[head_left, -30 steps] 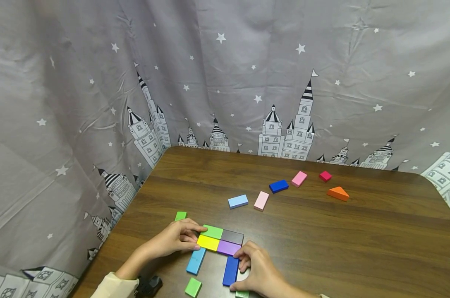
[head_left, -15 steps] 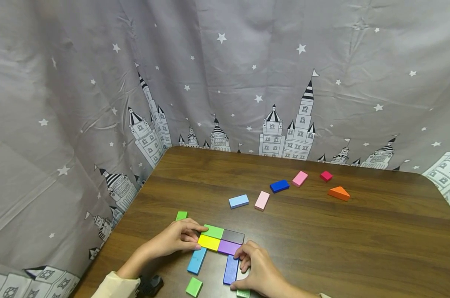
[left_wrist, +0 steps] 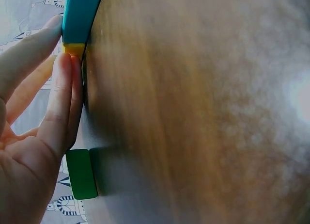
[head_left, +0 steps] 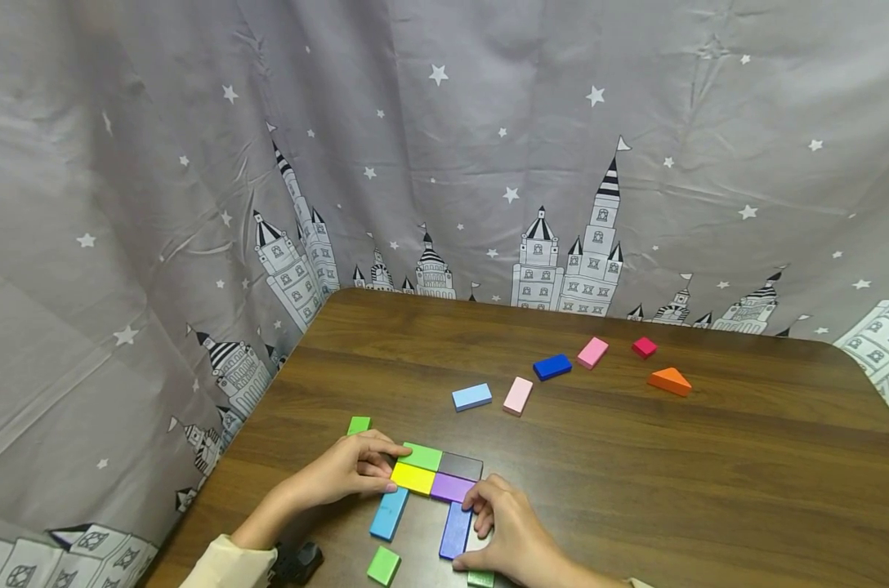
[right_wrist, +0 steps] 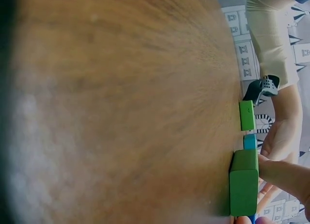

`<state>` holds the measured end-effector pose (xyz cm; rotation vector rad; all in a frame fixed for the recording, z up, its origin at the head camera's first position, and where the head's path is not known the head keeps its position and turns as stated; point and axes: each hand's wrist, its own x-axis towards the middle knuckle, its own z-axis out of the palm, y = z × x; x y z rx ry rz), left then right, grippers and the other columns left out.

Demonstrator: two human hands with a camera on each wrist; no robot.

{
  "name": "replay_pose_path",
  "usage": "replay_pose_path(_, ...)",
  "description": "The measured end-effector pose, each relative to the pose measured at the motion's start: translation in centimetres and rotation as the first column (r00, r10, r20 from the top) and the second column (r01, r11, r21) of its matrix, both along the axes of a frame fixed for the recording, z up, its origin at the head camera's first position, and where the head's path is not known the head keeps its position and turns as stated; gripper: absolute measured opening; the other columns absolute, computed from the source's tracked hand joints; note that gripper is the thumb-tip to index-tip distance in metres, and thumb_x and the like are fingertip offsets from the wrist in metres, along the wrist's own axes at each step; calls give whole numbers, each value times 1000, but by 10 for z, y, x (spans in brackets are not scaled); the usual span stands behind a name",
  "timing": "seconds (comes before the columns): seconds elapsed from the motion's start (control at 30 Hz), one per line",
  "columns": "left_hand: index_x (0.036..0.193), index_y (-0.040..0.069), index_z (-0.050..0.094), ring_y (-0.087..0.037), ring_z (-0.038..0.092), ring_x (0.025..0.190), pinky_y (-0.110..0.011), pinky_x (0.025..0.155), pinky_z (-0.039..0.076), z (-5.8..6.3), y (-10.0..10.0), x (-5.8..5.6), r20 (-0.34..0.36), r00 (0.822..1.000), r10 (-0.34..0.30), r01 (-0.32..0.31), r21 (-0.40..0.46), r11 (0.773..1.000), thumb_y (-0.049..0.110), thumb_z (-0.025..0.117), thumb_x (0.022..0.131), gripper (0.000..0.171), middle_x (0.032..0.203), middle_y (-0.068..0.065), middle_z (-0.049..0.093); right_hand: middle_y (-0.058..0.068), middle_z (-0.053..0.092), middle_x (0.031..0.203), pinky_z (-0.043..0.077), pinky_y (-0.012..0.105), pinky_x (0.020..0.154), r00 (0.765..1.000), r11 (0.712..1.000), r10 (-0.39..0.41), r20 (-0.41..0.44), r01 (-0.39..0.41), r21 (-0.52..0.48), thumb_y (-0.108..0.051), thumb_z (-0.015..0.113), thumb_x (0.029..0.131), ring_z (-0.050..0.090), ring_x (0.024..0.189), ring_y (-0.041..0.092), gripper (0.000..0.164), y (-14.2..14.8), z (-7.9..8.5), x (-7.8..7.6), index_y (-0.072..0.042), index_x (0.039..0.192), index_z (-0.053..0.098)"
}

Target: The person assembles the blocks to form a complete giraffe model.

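Thumb and index finger of the right hand (head_left: 507,524) are pinching a rectangular blue block (head_left: 455,531) by its near and far ends; it is lying on the near side of a rectangular purple block (head_left: 453,488). A partly hidden white piece (head_left: 478,540) is showing beside it under that hand. The left hand (head_left: 341,472) is keeping thumb and index finger moderately apart, fingertips touching the left ends of a rectangular light green block (head_left: 422,456) and a rectangular yellow block (head_left: 413,478). These two, the purple block and a rectangular dark grey block (head_left: 462,466) are forming a two-by-two group. A rectangular light blue block (head_left: 389,514) is extending nearward from the yellow block; a green square-topped block (head_left: 383,566) is lying nearer. On the far side, a pale blue block (head_left: 471,397), a pale pink block (head_left: 518,397) and an orange triangular block (head_left: 669,381) are lying on the brown wood-grain table (head_left: 709,490).
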<state>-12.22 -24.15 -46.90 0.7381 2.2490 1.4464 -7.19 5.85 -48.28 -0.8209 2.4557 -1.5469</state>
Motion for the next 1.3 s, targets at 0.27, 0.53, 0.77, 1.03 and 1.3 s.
replay_pose_path(0.27,132,-7,59,-21,66,97,-28,85,56,0,0,0,3,1000,5,-5,-5,1000,7,76,89,49,122,-21,56,-4,52,84,47,17,60,1000,1000,6,-7,-6,0,-18,99,57,52,66,2,52,1,0,0,-9,94,64)
replay_pose_path(0.53,132,-7,59,-21,66,98,-28,85,56,0,0,1,6,1000,9,-9,-10,1000,7,76,89,48,123,-22,56,-4,52,84,46,16,59,1000,1000,7,-25,-7,2,-19,99,57,51,66,1,52,1,0,1,-10,94,64)
replay_pose_path(0.77,130,-8,61,-16,64,97,-28,84,57,-2,1,1,-34,999,20,-21,-29,999,6,77,87,47,122,-20,58,1,54,85,52,21,58,1000,998,5,20,-4,-55,-15,99,58,54,64,3,51,2,0,-1,-6,93,63)
replay_pose_path(1.03,129,-4,62,-23,64,101,-27,87,56,3,-1,6,-47,998,30,-32,-41,999,13,75,90,45,124,-19,56,9,59,85,56,22,59,991,988,-40,128,58,-145,-4,92,67,60,63,5,44,6,4,-19,4,99,64)
replay_pose_path(1.3,127,-8,62,-28,67,94,-31,83,58,13,-7,14,-138,990,-2,4,16,1000,15,74,91,44,117,-21,62,13,60,85,56,22,61,979,983,-36,202,71,-170,2,90,67,61,65,7,48,9,5,-34,9,108,66)
